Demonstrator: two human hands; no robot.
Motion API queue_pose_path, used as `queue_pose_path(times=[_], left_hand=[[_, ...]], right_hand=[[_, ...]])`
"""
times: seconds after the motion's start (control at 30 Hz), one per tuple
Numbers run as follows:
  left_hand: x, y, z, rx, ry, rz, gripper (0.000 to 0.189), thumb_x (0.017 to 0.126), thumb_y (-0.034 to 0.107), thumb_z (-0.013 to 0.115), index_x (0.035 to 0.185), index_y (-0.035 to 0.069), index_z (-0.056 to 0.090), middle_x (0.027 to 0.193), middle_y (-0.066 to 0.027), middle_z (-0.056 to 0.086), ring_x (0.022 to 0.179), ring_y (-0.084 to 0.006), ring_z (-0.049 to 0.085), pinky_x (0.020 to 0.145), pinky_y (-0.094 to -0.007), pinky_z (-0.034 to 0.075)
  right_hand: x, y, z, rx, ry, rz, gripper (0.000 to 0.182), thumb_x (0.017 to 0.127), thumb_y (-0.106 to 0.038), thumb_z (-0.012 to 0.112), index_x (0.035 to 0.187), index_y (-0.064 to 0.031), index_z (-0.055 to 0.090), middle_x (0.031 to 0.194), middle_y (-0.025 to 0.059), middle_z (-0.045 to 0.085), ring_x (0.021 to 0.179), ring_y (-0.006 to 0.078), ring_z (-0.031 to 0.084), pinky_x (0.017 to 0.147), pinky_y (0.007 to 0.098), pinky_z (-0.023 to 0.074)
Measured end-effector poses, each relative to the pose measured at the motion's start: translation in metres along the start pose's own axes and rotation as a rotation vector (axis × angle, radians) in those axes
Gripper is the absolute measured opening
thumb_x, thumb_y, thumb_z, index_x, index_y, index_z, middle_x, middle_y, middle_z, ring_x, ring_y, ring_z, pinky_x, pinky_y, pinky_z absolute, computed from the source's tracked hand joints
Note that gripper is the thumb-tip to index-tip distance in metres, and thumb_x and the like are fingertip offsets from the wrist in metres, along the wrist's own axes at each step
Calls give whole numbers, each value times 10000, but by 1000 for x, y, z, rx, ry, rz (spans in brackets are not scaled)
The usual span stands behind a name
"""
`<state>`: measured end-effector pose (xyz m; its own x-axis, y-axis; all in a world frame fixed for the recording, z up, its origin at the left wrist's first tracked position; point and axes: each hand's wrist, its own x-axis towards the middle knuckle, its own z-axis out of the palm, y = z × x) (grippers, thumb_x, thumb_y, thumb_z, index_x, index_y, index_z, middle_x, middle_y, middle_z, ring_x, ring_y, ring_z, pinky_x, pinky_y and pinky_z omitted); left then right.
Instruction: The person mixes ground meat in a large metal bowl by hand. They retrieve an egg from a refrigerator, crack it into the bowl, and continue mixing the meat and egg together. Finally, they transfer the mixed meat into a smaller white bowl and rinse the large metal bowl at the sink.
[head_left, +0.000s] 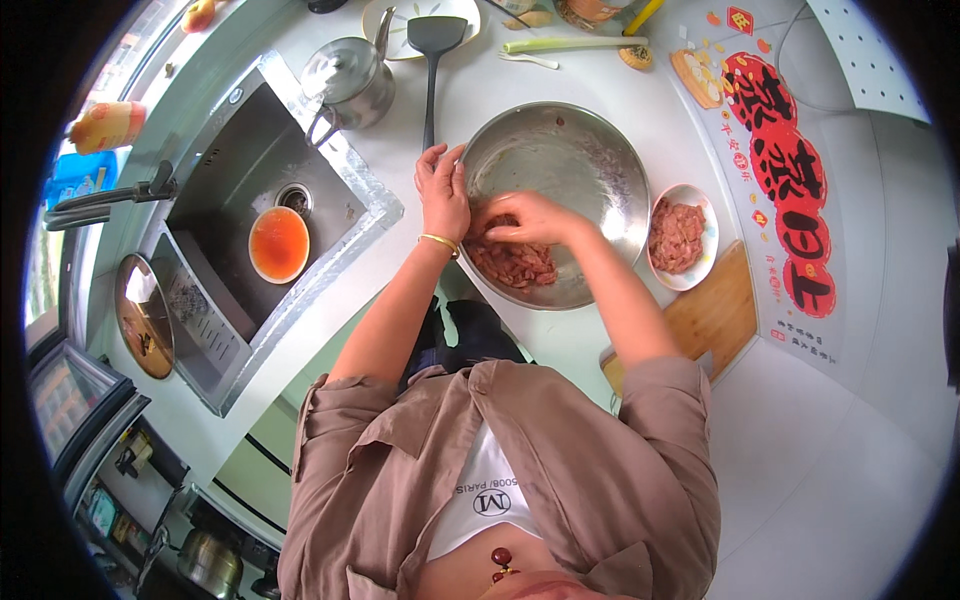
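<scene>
A wide stainless steel mixing bowl (592, 161) stands on the counter before me. My left hand (444, 196), with a gold bangle at the wrist, holds the bowl's left rim, fingers pointing away from me. Inside the bowl, my right hand (529, 216) is curled over sliced raw meat (517, 266), some of it showing between thumb and fingers. The meat lies heaped on the near left side, and smears of residue mark the inner wall. Right of the bowl is a small oval dish (707, 259) filled with more raw meat pieces (677, 234).
A wooden cutting board (720, 307) lies at right. Beyond the bowl are a black spatula (431, 71), a lidded steel pot (349, 82), a green onion stalk (570, 43) and a small fork (531, 60). The sink (225, 187) holds a bowl of reddish liquid (279, 244).
</scene>
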<state>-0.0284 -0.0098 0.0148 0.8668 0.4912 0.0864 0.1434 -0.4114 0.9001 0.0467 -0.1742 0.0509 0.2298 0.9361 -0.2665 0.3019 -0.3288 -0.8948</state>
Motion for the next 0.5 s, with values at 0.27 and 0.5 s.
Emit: queue_pose_path(times=[0.27,0.5], left_hand=[[5,6,2,-32,-38,31,262,970,114,521,1207,136,629,1315,-113,468,1226,-331,419,1073,-434,316],[6,-1,-2,21,-20,72,278,951,84,524,1207,116,627,1325,-106,472,1227,-330,421,1066,-434,320]], right_hand=[[-15,95,-39,170,1290,266,312,944,-255,632,1165,-36,651,1155,113,659,1070,247,624,949,361,474],[38,11,23,7,217,323,198,912,-184,598,1025,-56,698,988,144,702,953,286,666,869,380,506]])
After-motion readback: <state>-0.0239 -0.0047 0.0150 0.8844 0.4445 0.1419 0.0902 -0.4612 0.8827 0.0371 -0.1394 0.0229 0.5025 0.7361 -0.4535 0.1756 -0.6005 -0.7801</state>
